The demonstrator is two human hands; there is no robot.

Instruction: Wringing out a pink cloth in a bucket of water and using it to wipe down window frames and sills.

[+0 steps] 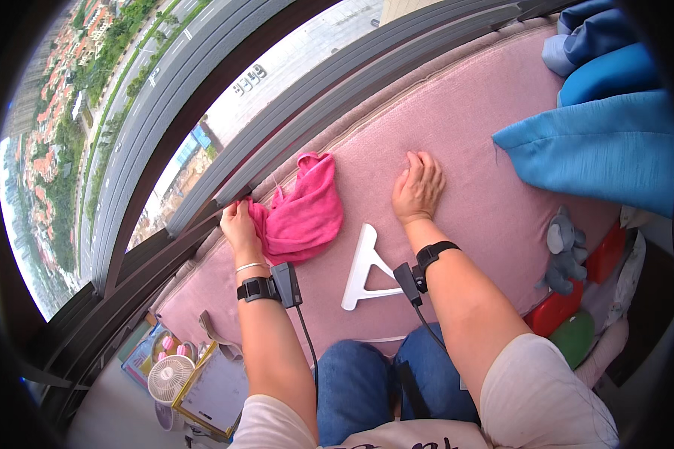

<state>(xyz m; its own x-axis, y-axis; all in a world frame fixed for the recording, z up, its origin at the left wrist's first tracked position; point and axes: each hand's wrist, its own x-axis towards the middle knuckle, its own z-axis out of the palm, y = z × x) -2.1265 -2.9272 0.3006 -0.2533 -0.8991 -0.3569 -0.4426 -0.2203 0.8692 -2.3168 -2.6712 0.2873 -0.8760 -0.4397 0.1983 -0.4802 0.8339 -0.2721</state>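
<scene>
My left hand (239, 225) is closed on one end of a bright pink cloth (309, 224), at the lower window track beside the cushion edge. The rest of the cloth lies bunched on a pink padded window-seat cushion (472, 106). My right hand (420, 185) rests palm down on the cushion, its fingers fairly close together, with nothing seen in it. Between my forearms lies a white window squeegee (364, 269), its blade side toward the cloth and its handle partly hidden by the right wrist device.
Dark window frames (314, 84) run along the left and top. Blue curtain fabric (595, 146) drapes over the right side, above a grey plush elephant (564, 252). At lower left stand a small fan (170, 379) and a yellow-framed board (216, 387). Cables hang from both wrist devices.
</scene>
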